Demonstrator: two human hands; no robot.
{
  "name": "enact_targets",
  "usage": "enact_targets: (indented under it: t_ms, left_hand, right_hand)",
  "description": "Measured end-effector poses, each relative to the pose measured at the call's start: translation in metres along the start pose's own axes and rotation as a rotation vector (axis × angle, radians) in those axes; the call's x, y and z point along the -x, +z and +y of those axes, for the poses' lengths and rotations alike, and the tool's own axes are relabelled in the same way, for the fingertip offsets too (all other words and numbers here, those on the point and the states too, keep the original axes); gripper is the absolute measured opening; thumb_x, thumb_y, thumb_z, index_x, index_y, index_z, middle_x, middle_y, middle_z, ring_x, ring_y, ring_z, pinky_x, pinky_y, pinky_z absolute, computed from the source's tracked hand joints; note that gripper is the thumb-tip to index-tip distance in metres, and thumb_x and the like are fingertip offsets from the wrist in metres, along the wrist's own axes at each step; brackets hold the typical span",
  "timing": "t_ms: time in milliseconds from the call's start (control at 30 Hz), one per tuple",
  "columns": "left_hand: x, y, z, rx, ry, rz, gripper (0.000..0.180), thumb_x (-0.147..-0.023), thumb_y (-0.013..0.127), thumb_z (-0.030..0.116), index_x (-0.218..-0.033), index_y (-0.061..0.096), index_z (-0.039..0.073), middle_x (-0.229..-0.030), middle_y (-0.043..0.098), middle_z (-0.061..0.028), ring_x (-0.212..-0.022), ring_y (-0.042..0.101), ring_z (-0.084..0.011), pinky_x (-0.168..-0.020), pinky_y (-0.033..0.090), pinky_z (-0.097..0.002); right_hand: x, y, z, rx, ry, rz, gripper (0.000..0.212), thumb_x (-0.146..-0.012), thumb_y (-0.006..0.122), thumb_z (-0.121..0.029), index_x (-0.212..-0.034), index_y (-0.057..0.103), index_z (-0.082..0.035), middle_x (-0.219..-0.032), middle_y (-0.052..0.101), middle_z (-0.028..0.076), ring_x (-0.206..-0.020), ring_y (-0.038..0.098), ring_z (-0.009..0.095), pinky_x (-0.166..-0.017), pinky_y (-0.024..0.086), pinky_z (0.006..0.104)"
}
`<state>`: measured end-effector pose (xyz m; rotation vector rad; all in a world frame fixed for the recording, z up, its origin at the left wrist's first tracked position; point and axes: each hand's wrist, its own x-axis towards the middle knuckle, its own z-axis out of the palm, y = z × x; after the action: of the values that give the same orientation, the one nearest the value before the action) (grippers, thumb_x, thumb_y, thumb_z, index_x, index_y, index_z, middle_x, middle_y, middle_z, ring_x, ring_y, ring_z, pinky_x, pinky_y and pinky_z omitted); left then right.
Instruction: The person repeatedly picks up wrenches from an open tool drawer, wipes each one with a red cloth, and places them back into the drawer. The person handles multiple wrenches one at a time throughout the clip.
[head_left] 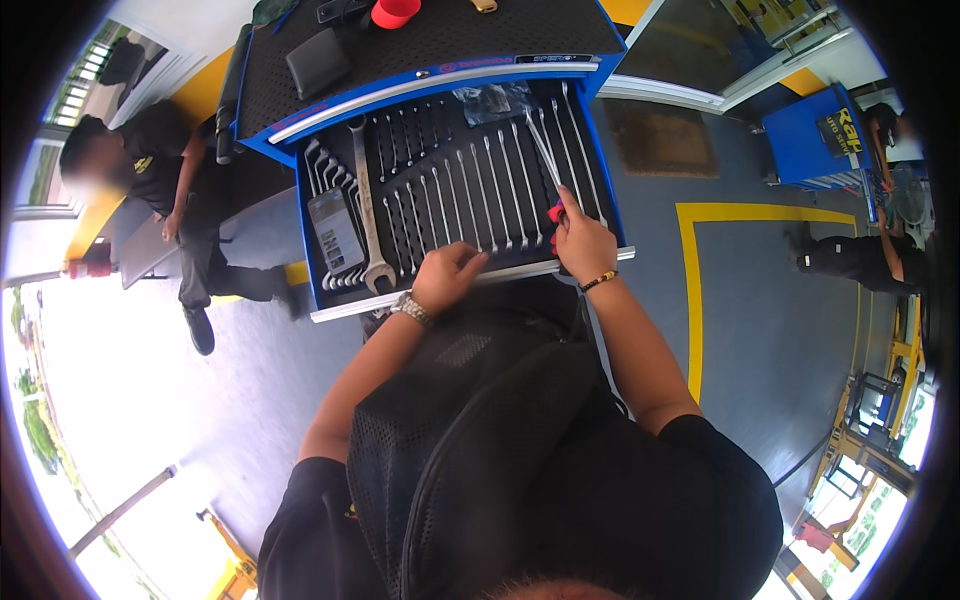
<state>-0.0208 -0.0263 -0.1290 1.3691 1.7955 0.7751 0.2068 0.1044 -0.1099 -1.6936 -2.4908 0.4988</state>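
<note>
An open blue tool-cart drawer [607, 190] holds several silver wrenches laid in rows on a dark liner. My right hand [582, 245] grips a long thin wrench [545, 152] by its lower end, with a red cloth [555, 213] pinched against it at the drawer's right side. My left hand [446, 275] rests with curled fingers on the drawer's front edge, touching the lower ends of the middle wrenches. A large wrench [368, 210] lies at the drawer's left beside a phone [335, 230].
The cart's black top [440, 45] carries a black wallet [318, 62] and a red cup [395, 12]. One person sits at the left [175, 190]; another stands far right [880, 250] by a blue cabinet [815, 140]. Yellow floor lines [692, 290] run to the right.
</note>
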Motion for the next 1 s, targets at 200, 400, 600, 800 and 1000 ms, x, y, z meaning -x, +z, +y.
enact_targets:
  t_ms: [200, 400, 600, 800, 1000]
  left_hand:
    - [-0.001, 0.0, -0.003, -0.021, 0.056, 0.009, 0.033, -0.092, 0.067, 0.034, -0.095, 0.072, 0.002, -0.085, 0.072, -0.0199, -0.08, 0.072, -0.0354, -0.073, 0.056, -0.0421]
    - [-0.002, 0.001, -0.001, -0.043, 0.035, -0.042, 0.032, -0.091, 0.068, 0.034, -0.093, 0.071, 0.002, -0.084, 0.072, -0.0201, -0.081, 0.071, -0.0356, -0.074, 0.056, -0.0431]
    - [-0.001, -0.001, 0.0, -0.062, 0.044, -0.037, 0.031, -0.091, 0.068, 0.034, -0.093, 0.071, 0.003, -0.083, 0.072, -0.0197, -0.08, 0.071, -0.0355, -0.073, 0.056, -0.0433]
    - [-0.001, 0.001, -0.005, -0.044, 0.07, -0.019, 0.029, -0.091, 0.069, 0.031, -0.095, 0.072, 0.002, -0.082, 0.072, -0.0177, -0.076, 0.071, -0.0323, -0.07, 0.055, -0.0403]
    - [0.0, 0.0, -0.006, -0.01, 0.089, -0.02, 0.027, -0.091, 0.07, 0.028, -0.096, 0.072, 0.002, -0.081, 0.072, -0.0161, -0.072, 0.071, -0.0298, -0.067, 0.054, -0.0377]
  right_hand:
    - [0.01, -0.001, 0.008, -0.019, -0.016, -0.018, 0.056, -0.093, 0.055, -0.022, -0.148, 0.045, -0.022, -0.077, 0.07, 0.015, -0.071, 0.068, 0.037, -0.066, 0.052, 0.0502]
    - [0.0, -0.006, -0.002, 0.113, -0.042, -0.136, 0.057, -0.094, 0.056, -0.027, -0.148, 0.045, -0.017, -0.078, 0.071, 0.013, -0.072, 0.07, 0.033, -0.067, 0.054, 0.0479]
    - [-0.012, 0.002, -0.003, 0.161, -0.087, -0.212, 0.06, -0.093, 0.058, -0.03, -0.15, 0.044, -0.016, -0.083, 0.072, 0.013, -0.079, 0.071, 0.033, -0.071, 0.056, 0.0464]
    - [-0.02, -0.028, -0.009, 0.136, -0.073, -0.419, 0.066, -0.086, 0.063, -0.03, -0.149, 0.046, -0.019, -0.1, 0.073, 0.016, -0.092, 0.07, 0.033, -0.084, 0.055, 0.046]
    - [-0.028, -0.046, 0.024, 0.076, -0.081, -0.62, 0.061, -0.083, 0.065, -0.021, -0.142, 0.056, -0.023, -0.115, 0.069, 0.014, -0.104, 0.066, 0.03, -0.092, 0.053, 0.0412]
